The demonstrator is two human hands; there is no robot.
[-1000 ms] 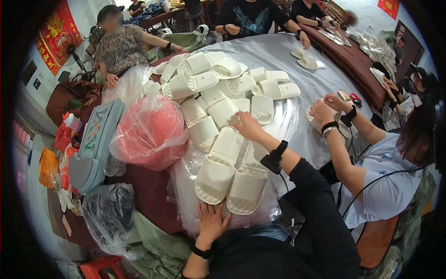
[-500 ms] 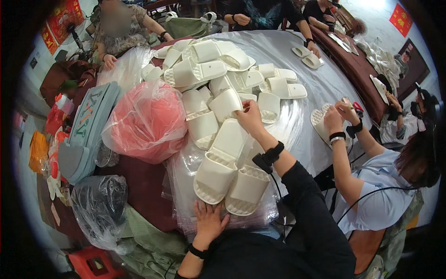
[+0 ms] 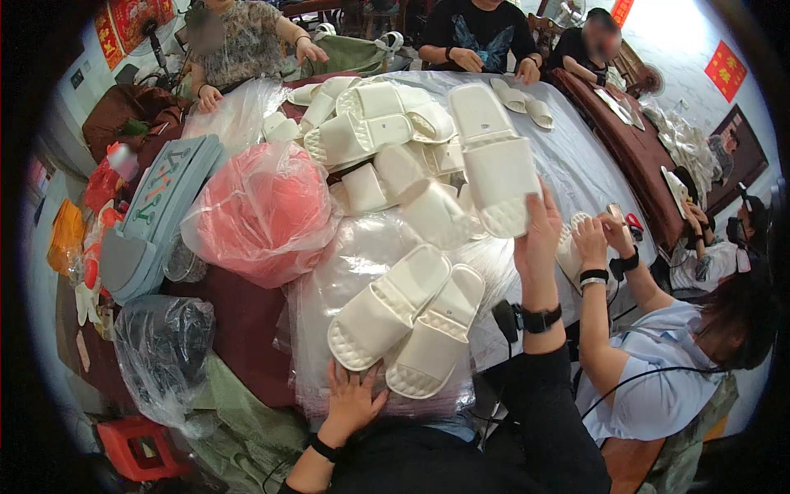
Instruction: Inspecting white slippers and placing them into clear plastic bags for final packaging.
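Observation:
My right hand (image 3: 539,230) is raised above the table and grips a white slipper (image 3: 496,160) by its heel end, with the sole toward me. My left hand (image 3: 352,399) rests flat at the near edge of a stack of clear plastic bags (image 3: 346,272), fingers spread, touching the heels of a pair of white slippers (image 3: 407,325) that lies on the stack. A heap of more white slippers (image 3: 374,136) fills the middle of the table.
A pink plastic bag (image 3: 263,210) bulges left of the stack. Beside it lie a grey-blue case (image 3: 152,214) and a dark bag (image 3: 160,346). A person in a light blue shirt (image 3: 658,370) works at my right; other people sit along the far side.
My right hand has lifted a white slipper off the heap and raised it up toward me. My left hand has stayed at the near edge of the bag stack.

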